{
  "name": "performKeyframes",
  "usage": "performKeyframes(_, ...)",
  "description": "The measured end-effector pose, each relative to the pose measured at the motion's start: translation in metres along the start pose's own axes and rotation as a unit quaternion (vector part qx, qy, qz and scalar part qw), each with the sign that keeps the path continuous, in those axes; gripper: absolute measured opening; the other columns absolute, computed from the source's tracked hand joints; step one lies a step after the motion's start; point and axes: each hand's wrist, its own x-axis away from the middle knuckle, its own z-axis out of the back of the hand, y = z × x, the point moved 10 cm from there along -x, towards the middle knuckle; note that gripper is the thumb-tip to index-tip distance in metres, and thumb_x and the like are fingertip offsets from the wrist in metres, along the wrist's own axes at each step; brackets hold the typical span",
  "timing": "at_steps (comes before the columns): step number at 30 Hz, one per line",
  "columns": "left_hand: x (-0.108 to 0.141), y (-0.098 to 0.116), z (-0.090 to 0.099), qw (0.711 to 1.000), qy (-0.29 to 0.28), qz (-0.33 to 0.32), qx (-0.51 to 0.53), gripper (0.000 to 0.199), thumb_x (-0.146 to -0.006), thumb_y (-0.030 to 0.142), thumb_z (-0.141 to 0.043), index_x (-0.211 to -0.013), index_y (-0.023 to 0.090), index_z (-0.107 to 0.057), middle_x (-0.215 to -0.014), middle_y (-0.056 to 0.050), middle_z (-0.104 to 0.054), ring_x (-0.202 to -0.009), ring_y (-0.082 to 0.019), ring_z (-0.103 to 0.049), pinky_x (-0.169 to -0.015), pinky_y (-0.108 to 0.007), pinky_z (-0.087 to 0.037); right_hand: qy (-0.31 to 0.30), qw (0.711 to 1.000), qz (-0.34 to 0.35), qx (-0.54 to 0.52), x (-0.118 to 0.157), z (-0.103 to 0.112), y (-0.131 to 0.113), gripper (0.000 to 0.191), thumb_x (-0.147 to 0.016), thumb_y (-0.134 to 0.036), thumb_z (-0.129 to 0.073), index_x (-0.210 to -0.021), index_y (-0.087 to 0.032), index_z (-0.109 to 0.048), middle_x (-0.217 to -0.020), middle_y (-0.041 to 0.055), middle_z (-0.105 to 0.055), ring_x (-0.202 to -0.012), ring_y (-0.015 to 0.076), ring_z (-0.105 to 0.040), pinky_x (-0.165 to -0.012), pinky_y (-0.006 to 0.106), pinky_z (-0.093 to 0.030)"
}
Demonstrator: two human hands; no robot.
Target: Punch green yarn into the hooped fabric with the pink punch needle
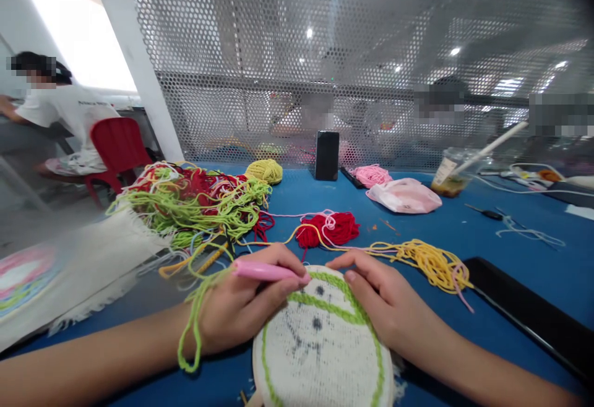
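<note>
Between my hands, at the bottom middle, lies a round hoop of white cloth [325,357] with dark drawn marks and raised green yarn lines. My left hand [253,299] is closed round a pink punch-needle pen [262,271], its tip at the cloth near the top green band. Green yarn [197,326] loops from the pen's rear over the left wrist. My right hand [380,295] grips the hoop's upper right edge, thumb on the cloth and index finger at the top rim.
Beyond the hoop lie a tangled yarn pile [195,200], red yarn [327,229] and yellow yarn [429,261]. A black phone [529,314] is at right, another phone [327,156] stands upright, and a drink cup [449,175] is behind. A person [69,110] sits far left.
</note>
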Motion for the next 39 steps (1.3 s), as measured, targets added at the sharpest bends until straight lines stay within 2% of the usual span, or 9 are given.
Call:
performKeyframes(4, 0.011, -0.009, 0.019, 0.994, 0.092, 0.008, 0.061, 0.017, -0.089, 0.020, -0.034, -0.093, 0.021, -0.051, -0.084, -0.002, -0.050, -0.070, -0.012, -0.049, -0.060, -0.023, -0.041, 0.007, 1.000, -0.017, 0.013, -0.001, 0.001, 0.003, 0.020, -0.088, -0.021, -0.032, -0.091, -0.024, -0.052, -0.077, -0.0024, -0.056, -0.064, 0.0102, -0.048, -0.056, 0.023, -0.035)
performKeyframes(9, 0.015, -0.011, 0.022, 0.990, 0.110, -0.014, 0.084, 0.019, -0.090, 0.026, -0.033, -0.094, 0.020, -0.050, -0.088, -0.005, -0.050, -0.077, -0.015, -0.049, -0.066, -0.028, -0.040, 0.013, 0.999, -0.024, 0.022, -0.001, 0.003, 0.004, 0.020, -0.088, -0.020, -0.032, -0.090, -0.024, -0.051, -0.075, -0.0031, -0.055, -0.064, 0.0099, -0.047, -0.056, 0.023, -0.035)
performKeyframes(18, 0.014, -0.009, 0.020, 0.993, 0.094, -0.021, 0.072, 0.017, -0.090, 0.026, -0.034, -0.095, 0.020, -0.049, -0.087, -0.005, -0.051, -0.078, -0.016, -0.049, -0.068, -0.029, -0.041, 0.013, 0.998, -0.064, -0.006, 0.003, 0.001, 0.016, 0.017, -0.089, -0.024, -0.029, -0.088, -0.024, -0.047, -0.066, -0.0036, -0.049, -0.055, 0.0083, -0.041, -0.048, 0.021, -0.030)
performKeyframes(25, 0.015, -0.005, 0.019, 0.992, 0.089, -0.037, 0.082, 0.018, -0.090, 0.024, -0.031, -0.096, 0.021, -0.048, -0.089, -0.006, -0.052, -0.076, -0.015, -0.049, -0.068, -0.030, -0.041, 0.020, 0.996, -0.078, -0.025, 0.003, 0.002, 0.016, 0.013, -0.089, -0.024, -0.031, -0.085, -0.022, -0.043, -0.062, -0.0050, -0.041, -0.049, 0.0064, -0.034, -0.044, 0.020, -0.027)
performKeyframes(33, 0.013, -0.002, 0.018, 0.993, 0.078, -0.035, 0.077, 0.016, -0.089, 0.021, -0.035, -0.096, 0.021, -0.049, -0.086, -0.005, -0.052, -0.077, -0.015, -0.050, -0.067, -0.029, -0.042, 0.009, 0.996, -0.080, -0.044, 0.003, 0.000, 0.018, 0.014, -0.089, -0.027, -0.029, -0.084, -0.022, -0.041, -0.058, -0.0055, -0.037, -0.049, 0.0071, -0.033, -0.044, 0.020, -0.026)
performKeyframes(37, 0.006, 0.010, 0.011, 0.995, 0.056, -0.070, 0.033, 0.017, -0.085, 0.012, -0.040, -0.096, 0.017, -0.051, -0.084, -0.006, -0.056, -0.078, -0.015, -0.053, -0.069, -0.027, -0.044, 0.019, 0.995, -0.077, -0.068, 0.006, 0.000, 0.021, 0.013, -0.090, -0.030, -0.028, -0.086, -0.024, -0.038, -0.057, -0.0063, -0.033, -0.049, 0.0078, -0.030, -0.043, 0.021, -0.023)
performKeyframes(39, 0.003, 0.014, 0.001, 0.996, 0.017, -0.082, -0.006, 0.019, -0.083, 0.011, -0.043, -0.099, 0.015, -0.052, -0.082, -0.006, -0.058, -0.077, -0.015, -0.054, -0.069, -0.026, -0.045, 0.014, 0.993, -0.071, -0.090, 0.007, -0.003, 0.020, 0.011, -0.090, -0.032, -0.028, -0.088, -0.025, -0.036, -0.057, -0.0068, -0.032, -0.048, 0.0079, -0.028, -0.042, 0.021, -0.022)
